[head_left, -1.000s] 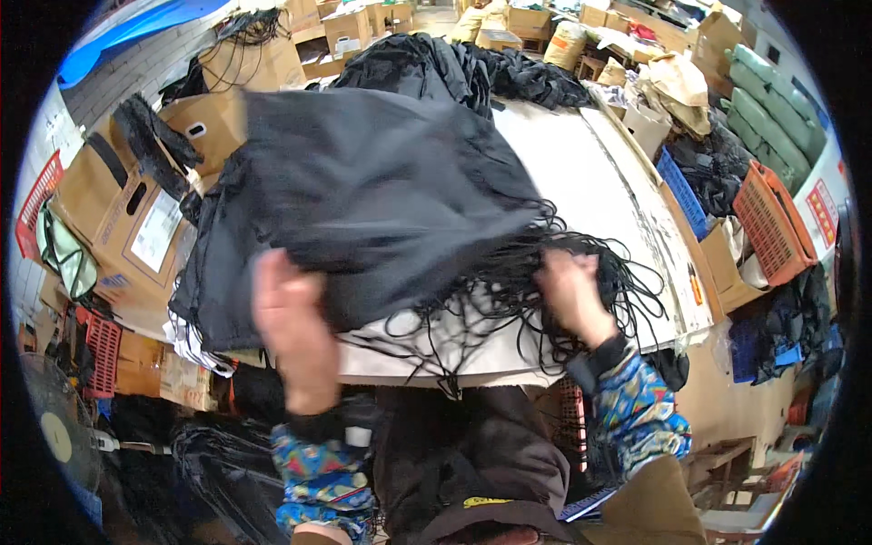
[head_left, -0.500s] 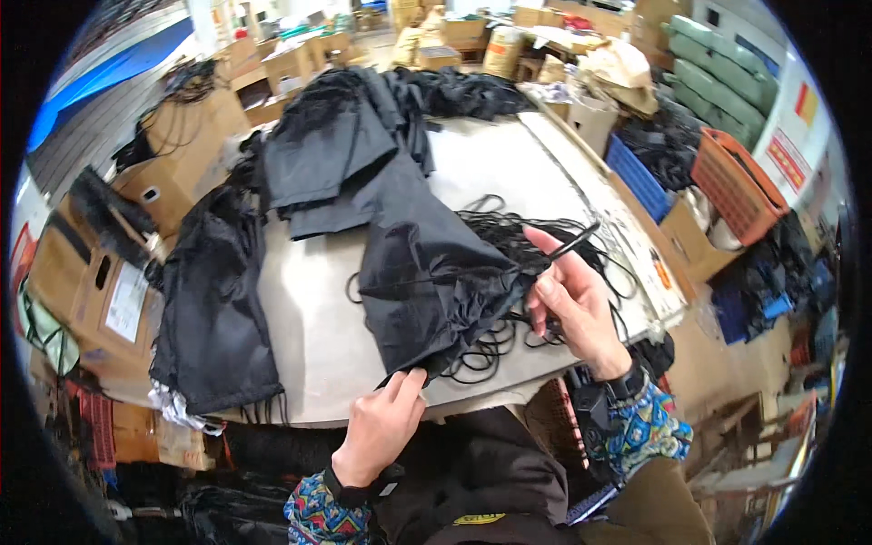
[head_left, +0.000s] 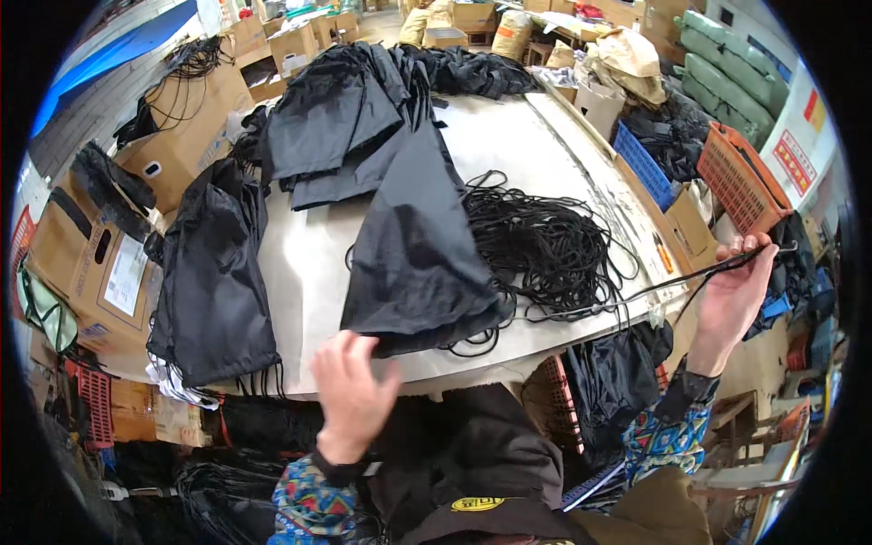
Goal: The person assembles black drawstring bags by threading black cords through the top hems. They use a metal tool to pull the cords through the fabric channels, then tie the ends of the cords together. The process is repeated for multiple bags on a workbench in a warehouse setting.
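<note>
A black fabric bag (head_left: 413, 245) lies across the white tabletop (head_left: 304, 263), its near edge towards me. My left hand (head_left: 352, 391) is at that edge, fingers apart and slightly blurred, gripping nothing I can see. Out beyond the table's right edge, my right hand (head_left: 738, 295) is closed on a thin metal wire tool (head_left: 649, 290) with a dark grip and a small hooked end. The wire runs back towards the bag's right corner; whether it passes inside the hem I cannot tell. A dark strand hangs below the right hand. Beside the bag lies a tangled pile of black cords (head_left: 545, 245).
More black bags (head_left: 331, 118) are stacked at the far side, and another black bag (head_left: 218, 282) with cord ends hangs over the left edge. Cardboard boxes (head_left: 100, 272) stand left. An orange crate (head_left: 740, 177) and a blue crate (head_left: 643, 163) stand right. An orange-handled tool (head_left: 663, 254) lies near the table's right edge.
My right hand has moved far right, away from the bag, drawing the wire out long. My left hand has shifted left and loosened from the bag's edge. The bag lies flatter.
</note>
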{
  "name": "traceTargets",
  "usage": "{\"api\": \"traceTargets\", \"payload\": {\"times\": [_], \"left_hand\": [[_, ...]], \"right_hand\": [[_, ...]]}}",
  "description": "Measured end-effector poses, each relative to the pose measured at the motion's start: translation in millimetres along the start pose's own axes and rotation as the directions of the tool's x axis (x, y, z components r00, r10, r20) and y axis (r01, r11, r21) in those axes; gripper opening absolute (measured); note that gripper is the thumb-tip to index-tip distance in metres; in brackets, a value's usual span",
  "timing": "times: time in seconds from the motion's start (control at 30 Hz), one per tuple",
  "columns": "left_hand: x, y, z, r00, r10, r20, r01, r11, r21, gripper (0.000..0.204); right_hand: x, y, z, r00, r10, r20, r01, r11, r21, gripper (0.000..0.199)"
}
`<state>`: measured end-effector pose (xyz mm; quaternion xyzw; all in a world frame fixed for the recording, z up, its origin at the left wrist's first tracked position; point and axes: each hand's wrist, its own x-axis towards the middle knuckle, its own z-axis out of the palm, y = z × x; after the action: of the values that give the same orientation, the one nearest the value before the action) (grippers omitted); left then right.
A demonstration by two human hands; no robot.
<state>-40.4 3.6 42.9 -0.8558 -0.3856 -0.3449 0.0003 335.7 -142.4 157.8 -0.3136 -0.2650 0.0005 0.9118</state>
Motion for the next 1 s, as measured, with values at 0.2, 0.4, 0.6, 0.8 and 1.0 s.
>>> {"api": "traceTargets", "payload": {"times": [0.2, 0.4, 0.6, 0.8, 1.0], "left_hand": [[52.2, 90.4, 74.4, 0.988, 0.147, 0.037, -0.143, 0.985, -0.098, 0.077], [49.0, 115.5, 128.0, 0.964, 0.252, 0.085, -0.239, 0.961, -0.137, 0.071], [63.7, 86.5, 96.0, 0.984, 0.159, -0.085, -0.176, 0.947, -0.268, 0.037], [112.1, 50.5, 30.9, 0.883, -0.120, -0.453, -0.101, 0.895, -0.435, 0.018], [110.2, -21.3, -23.7, 0.643, -0.487, -0.591, 0.198, 0.851, -0.486, 0.035]], "right_hand": [[-39.7, -8.1, 32.8, 0.966, -0.179, 0.186, 0.199, 0.976, -0.092, 0.031], [-54.3, -33.0, 33.5, 0.839, -0.504, 0.206, 0.544, 0.757, -0.363, 0.043], [-64.8, -39.4, -2.9, 0.770, -0.353, 0.531, 0.637, 0.460, -0.618, 0.045], [-57.7, -33.3, 6.4, 0.707, 0.365, 0.606, 0.535, 0.284, -0.795, 0.019], [-38.9, 6.1, -63.6, 0.658, 0.526, 0.539, 0.344, 0.428, -0.836, 0.019]]}}
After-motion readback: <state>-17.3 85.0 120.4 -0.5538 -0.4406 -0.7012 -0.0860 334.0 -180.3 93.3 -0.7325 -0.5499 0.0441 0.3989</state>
